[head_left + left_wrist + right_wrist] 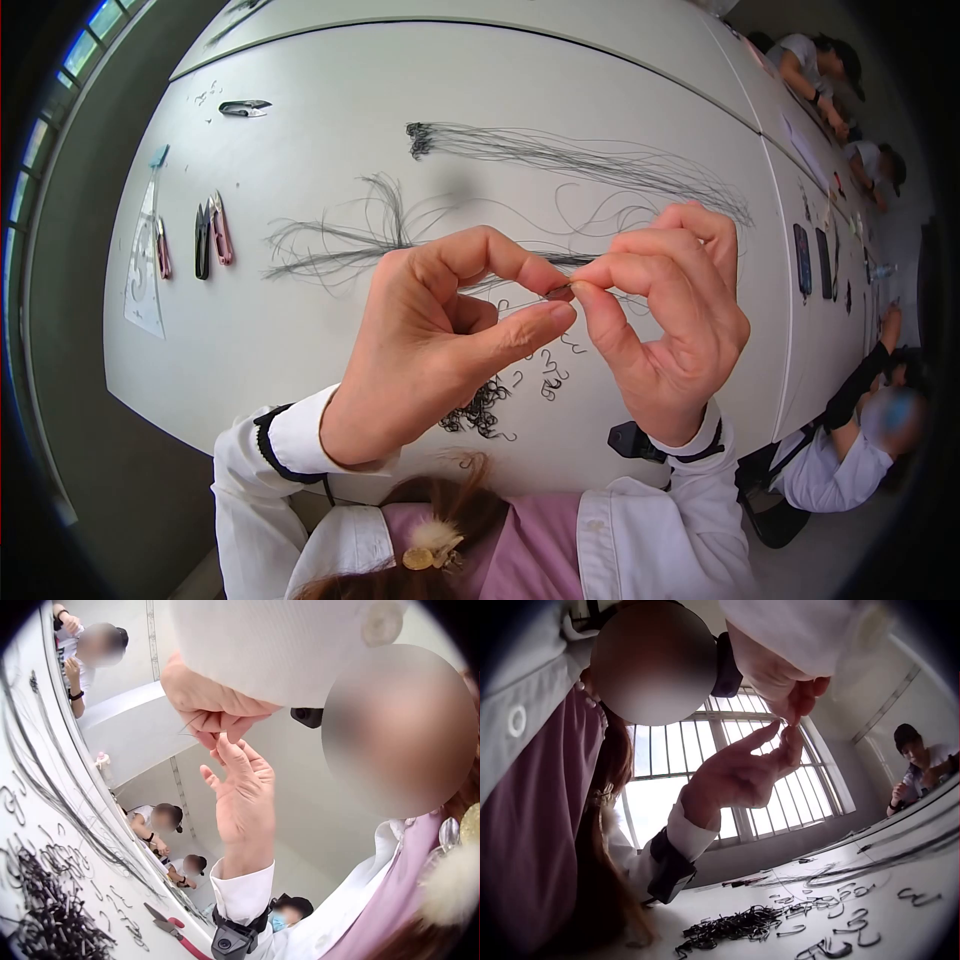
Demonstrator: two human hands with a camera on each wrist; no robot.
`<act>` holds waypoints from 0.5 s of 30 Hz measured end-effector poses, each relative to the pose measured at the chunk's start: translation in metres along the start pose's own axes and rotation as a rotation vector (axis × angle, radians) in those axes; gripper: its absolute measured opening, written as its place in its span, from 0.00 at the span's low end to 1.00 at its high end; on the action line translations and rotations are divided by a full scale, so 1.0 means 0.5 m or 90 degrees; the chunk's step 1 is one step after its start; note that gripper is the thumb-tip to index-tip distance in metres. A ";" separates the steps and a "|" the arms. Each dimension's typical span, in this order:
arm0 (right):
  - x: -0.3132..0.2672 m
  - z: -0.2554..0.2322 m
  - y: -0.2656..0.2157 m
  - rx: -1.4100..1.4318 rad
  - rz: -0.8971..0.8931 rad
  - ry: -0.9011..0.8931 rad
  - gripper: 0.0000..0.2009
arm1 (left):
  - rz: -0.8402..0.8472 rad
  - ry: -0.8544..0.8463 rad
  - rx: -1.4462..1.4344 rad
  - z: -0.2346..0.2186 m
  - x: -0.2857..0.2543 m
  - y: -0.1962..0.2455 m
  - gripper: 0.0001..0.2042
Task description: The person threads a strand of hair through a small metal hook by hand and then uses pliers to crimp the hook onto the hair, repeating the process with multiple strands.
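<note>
Both hands meet in front of the chest, raised over the white table (pixel 300 130). Between thumb and forefinger the left hand (pixel 420 320) pinches a small dark fish hook (pixel 559 292), mostly covered by the fingertips. The right hand (pixel 675 310) has its thumb and forefinger closed at the hook's end, on what seems a thin line; I cannot tell its exact form. Fine dark strands (pixel 190 726) stick out beside the fingers in the left wrist view. Below the hands lies a pile of loose black hooks (pixel 483 408), with several scattered hooks (pixel 552 375) around it.
A bundle of dark lines (pixel 590 162) with hooks gathered at one end lies farther back; another bundle (pixel 345 255) passes behind the hands. At left are thread snips (pixel 245 107), black scissors (pixel 203 242), pink-handled snips (pixel 221 230) and a clear triangle ruler (pixel 143 275). Other people sit at right.
</note>
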State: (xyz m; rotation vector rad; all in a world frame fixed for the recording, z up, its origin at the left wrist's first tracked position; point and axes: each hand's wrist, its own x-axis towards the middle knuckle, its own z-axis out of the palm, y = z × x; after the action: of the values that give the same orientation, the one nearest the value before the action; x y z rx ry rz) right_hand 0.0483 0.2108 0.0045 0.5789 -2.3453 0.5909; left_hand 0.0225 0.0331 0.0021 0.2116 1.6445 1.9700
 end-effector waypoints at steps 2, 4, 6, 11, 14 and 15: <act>-0.002 0.002 -0.002 0.005 0.000 0.000 0.06 | 0.002 0.010 -0.015 -0.003 0.004 -0.009 0.04; -0.004 0.005 -0.002 0.011 0.000 0.000 0.06 | 0.004 0.021 -0.030 -0.006 0.005 -0.010 0.04; -0.004 0.005 0.001 0.057 0.019 -0.007 0.06 | -0.004 0.012 -0.028 -0.007 0.003 -0.006 0.03; -0.001 0.004 0.005 0.172 0.090 -0.035 0.05 | -0.011 0.016 -0.034 -0.005 0.002 -0.003 0.03; 0.000 0.002 0.005 0.220 0.120 -0.055 0.05 | 0.013 0.021 -0.026 -0.005 0.004 -0.007 0.02; 0.001 0.001 0.005 0.237 0.135 -0.060 0.05 | 0.021 0.023 -0.024 -0.004 0.005 -0.008 0.02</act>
State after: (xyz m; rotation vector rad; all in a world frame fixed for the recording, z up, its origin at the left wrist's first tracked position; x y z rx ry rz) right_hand 0.0465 0.2122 0.0037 0.5319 -2.4170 1.1356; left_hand 0.0209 0.0327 -0.0025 0.1910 1.6344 2.0380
